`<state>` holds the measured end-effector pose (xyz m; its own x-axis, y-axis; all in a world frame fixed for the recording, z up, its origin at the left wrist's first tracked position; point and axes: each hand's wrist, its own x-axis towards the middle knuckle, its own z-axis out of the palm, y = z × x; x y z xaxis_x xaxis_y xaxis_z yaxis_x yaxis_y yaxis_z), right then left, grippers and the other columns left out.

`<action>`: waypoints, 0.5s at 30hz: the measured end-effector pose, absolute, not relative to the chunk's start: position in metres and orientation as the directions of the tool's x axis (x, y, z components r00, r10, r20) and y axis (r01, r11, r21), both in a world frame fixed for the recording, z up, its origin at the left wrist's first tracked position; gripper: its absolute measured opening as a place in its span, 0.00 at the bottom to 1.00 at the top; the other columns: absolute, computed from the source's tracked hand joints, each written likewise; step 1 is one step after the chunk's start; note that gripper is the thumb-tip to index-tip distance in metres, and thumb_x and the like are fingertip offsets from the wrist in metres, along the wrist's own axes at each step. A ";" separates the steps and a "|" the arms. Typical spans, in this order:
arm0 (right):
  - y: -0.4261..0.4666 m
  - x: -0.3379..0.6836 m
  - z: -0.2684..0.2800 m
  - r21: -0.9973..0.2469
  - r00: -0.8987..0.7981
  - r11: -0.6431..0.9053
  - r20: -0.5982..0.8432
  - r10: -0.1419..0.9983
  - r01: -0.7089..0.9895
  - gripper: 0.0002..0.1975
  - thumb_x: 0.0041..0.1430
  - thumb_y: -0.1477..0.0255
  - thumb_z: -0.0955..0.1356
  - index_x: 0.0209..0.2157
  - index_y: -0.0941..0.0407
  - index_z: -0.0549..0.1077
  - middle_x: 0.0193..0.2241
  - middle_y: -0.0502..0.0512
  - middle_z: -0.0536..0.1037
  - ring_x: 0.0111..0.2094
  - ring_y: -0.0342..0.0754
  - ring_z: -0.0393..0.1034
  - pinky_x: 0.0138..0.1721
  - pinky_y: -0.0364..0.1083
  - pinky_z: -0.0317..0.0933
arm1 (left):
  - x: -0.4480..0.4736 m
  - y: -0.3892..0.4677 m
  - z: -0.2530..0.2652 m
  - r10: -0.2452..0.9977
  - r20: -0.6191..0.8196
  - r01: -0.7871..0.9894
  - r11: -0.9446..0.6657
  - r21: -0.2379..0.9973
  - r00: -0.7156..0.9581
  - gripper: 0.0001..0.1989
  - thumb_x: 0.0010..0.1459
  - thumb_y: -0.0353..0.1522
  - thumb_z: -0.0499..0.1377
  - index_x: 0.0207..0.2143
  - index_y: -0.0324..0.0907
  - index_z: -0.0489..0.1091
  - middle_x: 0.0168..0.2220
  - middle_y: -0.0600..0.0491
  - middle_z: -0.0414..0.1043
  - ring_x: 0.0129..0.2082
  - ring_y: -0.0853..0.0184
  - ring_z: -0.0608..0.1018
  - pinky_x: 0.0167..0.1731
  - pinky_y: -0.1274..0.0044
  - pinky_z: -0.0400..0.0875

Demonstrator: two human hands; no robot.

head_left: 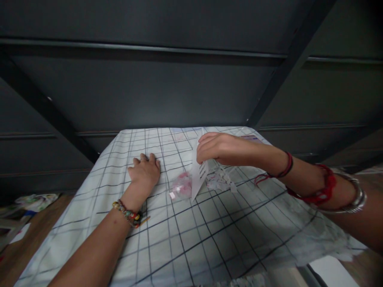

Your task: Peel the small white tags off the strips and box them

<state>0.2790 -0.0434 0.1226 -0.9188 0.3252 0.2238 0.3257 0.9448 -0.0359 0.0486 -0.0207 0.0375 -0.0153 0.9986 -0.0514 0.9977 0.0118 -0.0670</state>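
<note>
My left hand (pixel 144 171) lies flat on the checked tablecloth (pixel 191 231), fingers slightly spread, holding nothing. Over the middle of the table, my right hand (pixel 214 147) is closed on the upper part of a white sheet of paper (pixel 196 179) with slits cut into it. The sheet stands tilted, its lower corner near the cloth. Just left of it sits a clear plastic bag (pixel 181 186) with something pink inside. Behind and right of the sheet, small white paper scraps (pixel 221 179) lie in a loose pile, partly hidden by the paper and my right hand.
A dark panelled wall (pixel 179 91) rises behind the table's far edge. A flat printed item (pixel 251 138) lies at the far right, partly behind my right arm. White objects (pixel 332 271) are at the near right edge. Cloth-like clutter (pixel 37 201) rests low on the left.
</note>
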 end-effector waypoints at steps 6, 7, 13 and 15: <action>-0.050 0.298 0.134 -0.008 -0.909 0.922 0.167 0.383 0.387 0.17 0.54 0.87 0.57 0.30 0.57 0.73 0.30 0.50 0.79 0.36 0.44 0.71 0.48 0.49 0.62 | 0.046 -0.020 0.034 1.000 -0.027 0.999 -0.006 -0.051 0.005 0.25 0.66 0.37 0.38 0.59 0.39 0.61 0.60 0.37 0.61 0.58 0.44 0.65 0.43 0.58 0.69; -0.049 0.301 0.132 -0.015 -0.905 0.918 0.160 0.394 0.397 0.18 0.54 0.87 0.57 0.31 0.56 0.73 0.30 0.50 0.79 0.36 0.44 0.71 0.48 0.49 0.62 | 0.045 -0.019 0.033 1.000 -0.024 0.999 -0.006 -0.049 0.005 0.25 0.66 0.37 0.38 0.59 0.40 0.61 0.60 0.36 0.61 0.58 0.44 0.65 0.43 0.57 0.69; -0.037 0.300 0.114 -0.068 -0.878 0.912 0.251 0.408 0.404 0.18 0.52 0.88 0.57 0.31 0.58 0.74 0.29 0.52 0.79 0.35 0.43 0.71 0.48 0.47 0.62 | 0.045 -0.018 0.033 1.000 -0.023 0.999 -0.013 -0.052 0.011 0.24 0.66 0.37 0.39 0.58 0.40 0.62 0.60 0.36 0.62 0.58 0.44 0.66 0.42 0.58 0.70; -0.033 0.295 0.113 -0.085 -0.879 0.913 0.249 0.407 0.399 0.18 0.52 0.88 0.57 0.31 0.58 0.74 0.29 0.52 0.79 0.35 0.43 0.71 0.48 0.47 0.61 | 0.046 -0.018 0.034 1.000 -0.023 0.998 -0.008 -0.057 0.006 0.24 0.66 0.37 0.39 0.58 0.40 0.63 0.59 0.36 0.63 0.57 0.45 0.67 0.42 0.59 0.70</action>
<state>0.2953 -0.0329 0.1133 -0.8786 0.4074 0.2493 0.3991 0.9129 -0.0852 0.0456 -0.0180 0.0335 0.0063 0.9997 -0.0226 0.9984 -0.0076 -0.0568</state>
